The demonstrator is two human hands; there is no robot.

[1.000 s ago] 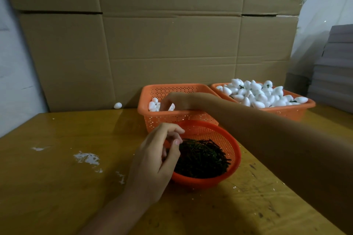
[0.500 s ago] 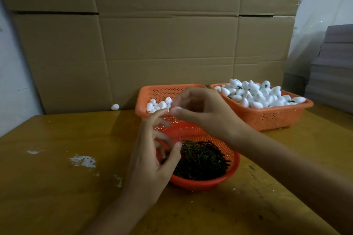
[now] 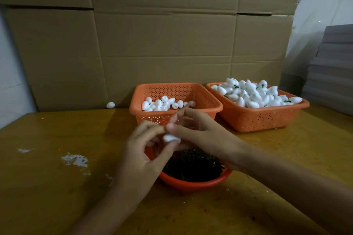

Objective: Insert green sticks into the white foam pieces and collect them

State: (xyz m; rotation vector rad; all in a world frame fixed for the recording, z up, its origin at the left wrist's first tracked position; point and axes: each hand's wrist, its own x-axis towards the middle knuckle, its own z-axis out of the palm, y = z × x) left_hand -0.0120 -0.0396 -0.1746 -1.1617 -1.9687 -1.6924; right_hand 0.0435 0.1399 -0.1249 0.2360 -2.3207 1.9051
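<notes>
The white foam piece [image 3: 170, 138] is sitting right where the two hands are meeting, above the far rim of the round orange bowl [image 3: 191, 185]. The left hand [image 3: 139, 158] is pressing its thumb tip up against the underside of the piece, while its fingers are curling over into a loose ring, the forefinger tip touching the right hand's fingertips. The right hand [image 3: 202, 135] is laying one bent finger across the top of the piece, so the foam is being pinched between the two hands. Its other fingers are arching higher, half curled. Whether either hand is also holding a stick cannot be told, as the fingertips are blurring together. The left forearm is coming up from the lower edge and the right forearm is reaching in from the lower right, both wrists hovering off the table [image 3: 57, 187]. The green sticks [image 3: 193, 166] are lying in a dark heap inside the bowl, just beneath the hands. Behind the hands, the middle basket [image 3: 208, 101] is holding a thin layer of plain foam pieces [image 3: 162, 104], and touching its right side, the right basket [image 3: 257, 118] is heaping over with stuck foam pieces [image 3: 254, 94], green bits showing among them. A stray foam piece [image 3: 110, 105] is resting at the table's back edge against the cardboard boxes [image 3: 162, 44].
</notes>
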